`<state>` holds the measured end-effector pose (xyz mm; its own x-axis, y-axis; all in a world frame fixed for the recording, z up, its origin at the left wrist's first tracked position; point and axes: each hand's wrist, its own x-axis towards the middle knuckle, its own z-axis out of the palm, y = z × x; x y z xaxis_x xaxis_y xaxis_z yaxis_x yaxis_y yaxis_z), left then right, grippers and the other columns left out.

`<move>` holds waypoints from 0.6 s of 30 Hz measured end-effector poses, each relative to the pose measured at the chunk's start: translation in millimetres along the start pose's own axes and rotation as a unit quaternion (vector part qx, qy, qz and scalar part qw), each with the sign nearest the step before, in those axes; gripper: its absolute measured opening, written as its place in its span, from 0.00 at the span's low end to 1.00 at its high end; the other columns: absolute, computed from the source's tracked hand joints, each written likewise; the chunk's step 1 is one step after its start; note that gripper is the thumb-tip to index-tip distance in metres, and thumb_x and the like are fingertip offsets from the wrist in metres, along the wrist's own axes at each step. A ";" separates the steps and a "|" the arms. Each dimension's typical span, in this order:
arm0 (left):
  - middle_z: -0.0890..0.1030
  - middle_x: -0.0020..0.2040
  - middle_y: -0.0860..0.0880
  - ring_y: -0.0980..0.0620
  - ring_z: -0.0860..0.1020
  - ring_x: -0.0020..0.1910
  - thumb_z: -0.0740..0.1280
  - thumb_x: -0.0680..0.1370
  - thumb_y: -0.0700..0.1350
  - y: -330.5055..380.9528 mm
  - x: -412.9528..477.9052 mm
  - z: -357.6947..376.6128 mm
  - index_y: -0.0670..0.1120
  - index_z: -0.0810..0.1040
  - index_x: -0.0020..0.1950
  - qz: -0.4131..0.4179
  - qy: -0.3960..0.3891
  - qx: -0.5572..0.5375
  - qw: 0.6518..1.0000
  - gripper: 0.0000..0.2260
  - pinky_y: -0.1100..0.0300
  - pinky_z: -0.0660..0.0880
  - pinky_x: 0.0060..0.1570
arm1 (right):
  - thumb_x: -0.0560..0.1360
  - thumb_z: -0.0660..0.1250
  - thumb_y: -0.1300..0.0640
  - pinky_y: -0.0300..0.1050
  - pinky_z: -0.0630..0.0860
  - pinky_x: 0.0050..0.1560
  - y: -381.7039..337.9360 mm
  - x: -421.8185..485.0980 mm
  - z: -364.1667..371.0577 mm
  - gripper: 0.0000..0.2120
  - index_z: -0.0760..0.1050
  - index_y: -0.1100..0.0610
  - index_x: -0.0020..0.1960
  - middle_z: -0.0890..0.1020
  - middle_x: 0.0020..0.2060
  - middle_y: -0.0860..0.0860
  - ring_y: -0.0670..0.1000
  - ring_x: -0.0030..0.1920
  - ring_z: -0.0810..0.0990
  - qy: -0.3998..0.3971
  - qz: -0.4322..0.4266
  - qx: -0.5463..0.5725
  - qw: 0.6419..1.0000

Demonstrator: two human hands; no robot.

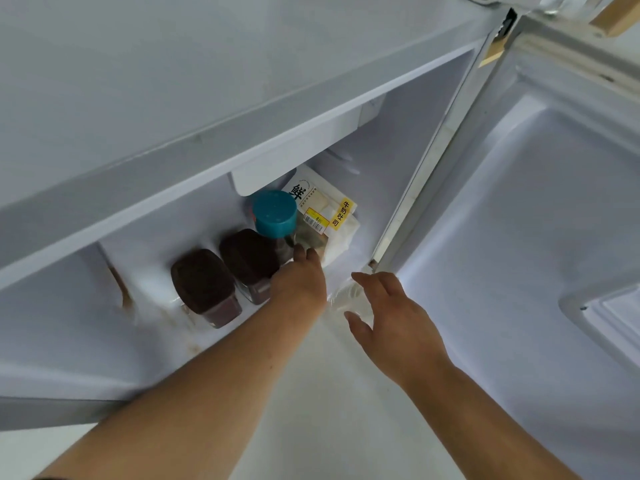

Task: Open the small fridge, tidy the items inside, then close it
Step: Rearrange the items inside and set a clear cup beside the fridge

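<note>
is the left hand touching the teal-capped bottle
Touching. The head view shows the left hand with its fingertips against the side of the teal-capped bottle, just below the cap, with no gap showing between them.

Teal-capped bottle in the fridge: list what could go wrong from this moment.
1. The left hand reaches the teal-capped bottle low on its body; a tall bottle gripped there might tip onto the bread bag leaning right behind it.
2. The two brown-lidded jars stand close beside it, so a sideways pull could knock them.
3. The right hand hovers open, supporting nothing.
</note>
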<state>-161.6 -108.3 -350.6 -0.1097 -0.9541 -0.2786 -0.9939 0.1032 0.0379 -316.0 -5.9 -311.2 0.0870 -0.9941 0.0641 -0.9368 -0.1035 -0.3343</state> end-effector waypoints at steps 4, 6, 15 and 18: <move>0.71 0.73 0.37 0.39 0.77 0.67 0.69 0.81 0.47 1.0 10.0 3.3 0.41 0.62 0.75 0.002 -0.026 0.028 0.999 0.26 0.48 0.81 0.60 | 0.79 0.71 0.44 0.42 0.78 0.46 5.8 -2.4 1.2 0.27 0.66 0.44 0.75 0.73 0.69 0.46 0.51 0.47 0.83 -0.024 0.001 0.009 1.000; 0.72 0.71 0.36 0.39 0.78 0.66 0.70 0.81 0.47 1.9 11.1 6.1 0.41 0.62 0.74 -0.001 -0.042 0.024 0.999 0.26 0.49 0.81 0.58 | 0.79 0.70 0.44 0.42 0.78 0.46 7.0 -3.0 2.1 0.27 0.66 0.43 0.75 0.73 0.69 0.45 0.50 0.47 0.83 -0.032 0.005 0.014 0.999; 0.76 0.60 0.39 0.45 0.78 0.56 0.69 0.79 0.48 3.7 -11.7 19.0 0.47 0.65 0.70 0.015 -0.018 0.070 0.997 0.22 0.54 0.75 0.45 | 0.79 0.68 0.42 0.40 0.73 0.40 12.0 -12.6 1.1 0.27 0.65 0.44 0.75 0.73 0.68 0.45 0.48 0.40 0.81 -0.049 0.015 0.008 0.999; 0.79 0.58 0.43 0.44 0.74 0.58 0.72 0.74 0.57 3.5 -27.4 15.7 0.50 0.66 0.69 0.045 0.020 0.112 0.992 0.28 0.51 0.73 0.52 | 0.79 0.68 0.42 0.41 0.74 0.38 11.6 -17.1 -5.6 0.27 0.65 0.45 0.75 0.73 0.67 0.45 0.48 0.41 0.81 -0.056 0.020 -0.004 0.998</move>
<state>-162.1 -77.4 -357.9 -0.2032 -0.9480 -0.2449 -0.9570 0.2452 -0.1552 -330.3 10.1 -310.9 0.0870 -0.9946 -0.0557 -0.9431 -0.0643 -0.3261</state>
